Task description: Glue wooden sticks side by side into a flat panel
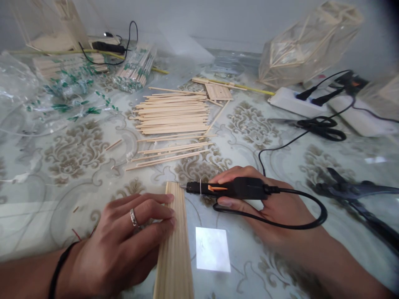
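Observation:
A narrow panel of pale wooden sticks [177,257] laid side by side runs up from the bottom edge of the view. My left hand [131,236], with a ring and a black wristband, grips its left edge, fingertips resting on top; the thumb is hidden. In my right hand [268,207] is a black glue gun [233,188] with an orange trigger, held sideways. Its metal nozzle points left at the far right corner of the panel, touching or very close to it. The gun's cable loops under my right hand.
Loose wooden sticks [173,114] lie in a pile beyond my hands. Bagged sticks [135,68] sit at the back left. To the right are scissors [321,126], pliers [352,191], a white power strip [296,101] and a stick frame [308,45].

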